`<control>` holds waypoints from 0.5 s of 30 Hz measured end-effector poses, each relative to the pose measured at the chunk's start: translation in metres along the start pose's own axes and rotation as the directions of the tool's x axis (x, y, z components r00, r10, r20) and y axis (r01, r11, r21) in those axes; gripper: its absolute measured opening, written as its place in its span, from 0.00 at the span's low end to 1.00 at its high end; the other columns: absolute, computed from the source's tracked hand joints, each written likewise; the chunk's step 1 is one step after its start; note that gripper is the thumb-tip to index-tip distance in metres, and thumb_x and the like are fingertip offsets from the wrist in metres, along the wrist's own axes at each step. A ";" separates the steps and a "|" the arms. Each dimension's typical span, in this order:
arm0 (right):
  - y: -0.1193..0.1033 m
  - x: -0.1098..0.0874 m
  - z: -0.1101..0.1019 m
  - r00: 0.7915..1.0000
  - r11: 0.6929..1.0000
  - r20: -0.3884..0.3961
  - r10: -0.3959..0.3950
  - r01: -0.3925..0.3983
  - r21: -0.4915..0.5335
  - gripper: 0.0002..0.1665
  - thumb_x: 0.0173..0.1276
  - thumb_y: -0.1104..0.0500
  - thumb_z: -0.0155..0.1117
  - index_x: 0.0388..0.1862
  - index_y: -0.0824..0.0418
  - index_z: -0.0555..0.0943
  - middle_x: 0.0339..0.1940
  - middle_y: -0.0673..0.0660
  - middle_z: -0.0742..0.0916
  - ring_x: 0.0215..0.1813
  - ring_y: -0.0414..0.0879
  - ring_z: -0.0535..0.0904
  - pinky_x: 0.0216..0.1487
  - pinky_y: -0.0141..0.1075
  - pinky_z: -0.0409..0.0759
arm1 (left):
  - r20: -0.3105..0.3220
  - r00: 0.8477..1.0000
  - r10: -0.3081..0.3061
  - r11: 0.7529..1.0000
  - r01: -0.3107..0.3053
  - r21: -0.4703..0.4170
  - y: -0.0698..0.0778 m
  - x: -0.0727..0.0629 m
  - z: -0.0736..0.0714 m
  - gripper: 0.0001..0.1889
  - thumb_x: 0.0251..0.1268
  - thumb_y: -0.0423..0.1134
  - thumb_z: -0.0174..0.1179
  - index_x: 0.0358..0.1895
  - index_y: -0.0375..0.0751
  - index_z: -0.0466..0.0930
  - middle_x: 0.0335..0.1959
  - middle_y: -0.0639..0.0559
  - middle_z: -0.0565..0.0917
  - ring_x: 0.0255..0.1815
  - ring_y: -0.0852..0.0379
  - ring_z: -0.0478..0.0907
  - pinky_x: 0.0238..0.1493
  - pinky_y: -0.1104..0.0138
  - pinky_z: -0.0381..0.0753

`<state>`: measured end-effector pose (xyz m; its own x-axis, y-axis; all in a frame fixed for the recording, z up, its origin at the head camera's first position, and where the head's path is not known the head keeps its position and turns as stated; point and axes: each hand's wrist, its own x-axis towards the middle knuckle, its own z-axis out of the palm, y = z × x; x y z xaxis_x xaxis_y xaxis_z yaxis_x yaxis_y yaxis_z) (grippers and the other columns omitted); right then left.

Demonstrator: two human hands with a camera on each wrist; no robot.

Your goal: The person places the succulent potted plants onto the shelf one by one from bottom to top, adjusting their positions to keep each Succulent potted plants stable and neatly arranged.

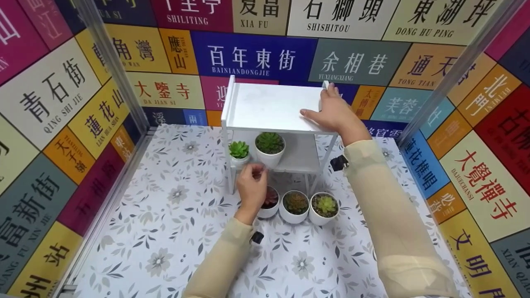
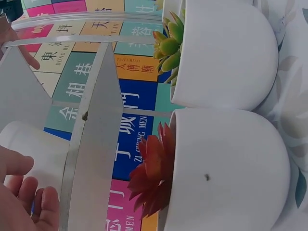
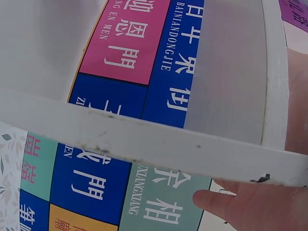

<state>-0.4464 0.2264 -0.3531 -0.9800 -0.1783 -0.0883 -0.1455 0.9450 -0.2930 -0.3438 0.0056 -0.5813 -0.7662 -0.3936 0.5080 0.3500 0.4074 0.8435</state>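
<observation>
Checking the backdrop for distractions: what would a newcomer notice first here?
The bright lettered panels, covering the walls behind and on both sides. Next, the white rack mid-scene, two green succulents on its lower shelf, right hand at its top right, left hand near the larger pot. Then three potted plants lined up in front, on the floral surface.

— Type of place, from where we stand?
— Small walled work booth; which building surrounds it, cannot tell.
— Evidence observed?
— Panels (image 1: 252,56) printed with Chinese place names line the flower-patterned table's (image 1: 136,231) left, right and far edges. Metal posts (image 1: 112,62) stand near both far corners.
</observation>
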 end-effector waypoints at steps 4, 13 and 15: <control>0.000 0.000 0.001 1.000 1.000 0.002 0.004 -0.004 0.012 0.70 0.71 0.21 0.50 0.88 0.68 0.39 0.88 0.63 0.33 0.90 0.60 0.29 0.89 0.57 0.35 | 0.028 1.000 0.014 0.999 -0.013 -0.034 -0.002 -0.004 -0.003 0.03 0.61 0.29 0.71 0.34 0.39 0.87 0.33 0.46 0.88 0.35 0.51 0.86 0.41 0.63 0.89; 0.001 0.000 0.001 1.000 1.000 0.000 -0.003 0.003 0.004 0.70 0.71 0.20 0.49 0.88 0.68 0.39 0.88 0.63 0.33 0.90 0.60 0.29 0.89 0.58 0.35 | 0.100 0.993 0.070 0.996 -0.064 -0.066 -0.005 -0.012 -0.011 0.05 0.58 0.26 0.69 0.36 0.37 0.87 0.34 0.45 0.87 0.38 0.47 0.85 0.44 0.56 0.88; 0.002 0.001 0.001 1.000 1.000 -0.001 -0.004 0.004 0.005 0.70 0.72 0.20 0.49 0.88 0.68 0.39 0.88 0.64 0.33 0.90 0.60 0.29 0.89 0.57 0.35 | 0.105 0.991 0.086 0.994 -0.078 -0.076 -0.006 -0.013 -0.013 0.05 0.57 0.25 0.68 0.35 0.37 0.86 0.34 0.46 0.87 0.38 0.47 0.85 0.43 0.57 0.87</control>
<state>-0.4472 0.2273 -0.3549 -0.9796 -0.1815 -0.0858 -0.1485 0.9429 -0.2981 -0.3288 -0.0028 -0.5908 -0.7856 -0.2682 0.5575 0.4490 0.3729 0.8120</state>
